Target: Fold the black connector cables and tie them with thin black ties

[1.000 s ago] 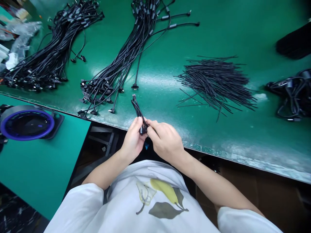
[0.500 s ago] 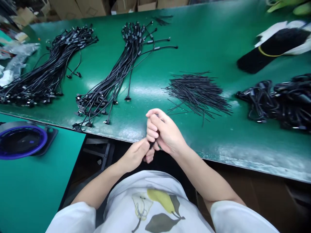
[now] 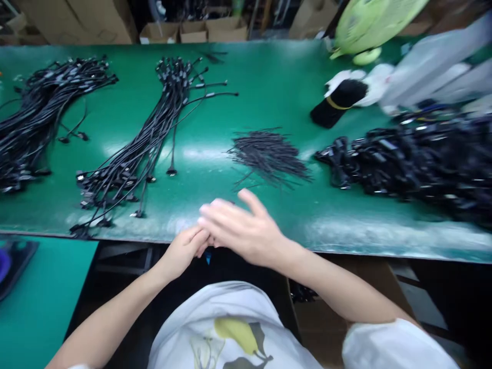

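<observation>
My left hand hangs just off the table's front edge with its fingers curled, and whatever they hold is hidden. My right hand is blurred, with its fingers spread above the left fingers and nothing visible in them. A small blue item shows just below the hands. Farther away on the green mat lie two long bundles of black cables with connectors. Beyond my hands is a pile of thin loose black wires. A large heap of black cables lies to the right.
A black bundle tied with a yellow band rests on white wrapping at the back right. Plastic bags and a green fan are beyond it. Cardboard boxes stand behind the table. A lower teal surface is at the left.
My right hand has opened and moved off the left, and the black cable held between my hands no longer shows. The view has tilted up, showing more of the table and boxes.
</observation>
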The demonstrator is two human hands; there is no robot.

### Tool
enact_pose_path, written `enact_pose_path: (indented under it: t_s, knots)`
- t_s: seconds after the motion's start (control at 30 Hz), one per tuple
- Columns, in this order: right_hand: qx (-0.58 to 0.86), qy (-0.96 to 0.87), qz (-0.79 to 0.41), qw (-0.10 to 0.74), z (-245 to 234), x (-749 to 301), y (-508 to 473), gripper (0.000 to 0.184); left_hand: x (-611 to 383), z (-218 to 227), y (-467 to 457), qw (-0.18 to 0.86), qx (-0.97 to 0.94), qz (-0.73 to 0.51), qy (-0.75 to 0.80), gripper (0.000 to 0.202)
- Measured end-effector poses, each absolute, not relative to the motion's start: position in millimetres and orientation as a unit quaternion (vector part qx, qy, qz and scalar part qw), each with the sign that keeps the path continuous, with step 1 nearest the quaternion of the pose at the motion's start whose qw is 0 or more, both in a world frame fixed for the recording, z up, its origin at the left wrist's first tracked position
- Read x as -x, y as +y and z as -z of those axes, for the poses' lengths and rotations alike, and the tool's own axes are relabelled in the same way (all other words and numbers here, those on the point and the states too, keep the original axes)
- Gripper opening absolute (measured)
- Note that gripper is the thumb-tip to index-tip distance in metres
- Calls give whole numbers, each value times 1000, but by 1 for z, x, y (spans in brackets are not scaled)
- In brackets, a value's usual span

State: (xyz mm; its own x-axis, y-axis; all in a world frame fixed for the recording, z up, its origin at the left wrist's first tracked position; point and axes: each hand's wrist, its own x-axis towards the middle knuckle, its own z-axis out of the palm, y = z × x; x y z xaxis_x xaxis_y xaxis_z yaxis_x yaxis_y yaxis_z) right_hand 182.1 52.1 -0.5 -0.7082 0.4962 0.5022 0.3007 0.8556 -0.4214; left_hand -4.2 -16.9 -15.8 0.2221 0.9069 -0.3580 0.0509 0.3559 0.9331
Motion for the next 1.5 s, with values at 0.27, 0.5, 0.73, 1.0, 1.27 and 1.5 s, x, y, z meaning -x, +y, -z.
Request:
enact_pose_path:
  t_s: [0.27, 0.5, 0.73, 1.0, 1.27, 1.5]
  knots:
    - [174, -984, -47, 2, 21, -200, 37, 40, -7, 18, -14, 386, -759, -121, 510, 27]
    - [446, -860, -146, 200, 29, -261, 70, 28, 11, 31, -12, 466, -609, -213, 605, 32]
    - [673, -721, -68, 147, 58, -288, 104, 12, -15, 33, -1, 610, -434, -363, 555, 38]
    - [626, -700, -184, 289, 28, -268, 98, 11, -35, 21, -1, 681, -315, -437, 496, 32]
    - [394, -784, -361, 317, 35, -191, 34, 10, -32, 29, 5, 595, -417, -468, 504, 38]
    - [80, -950, 159, 256, 11, -189, 55, 21, -13, 37, -3, 319, -682, -316, 577, 30]
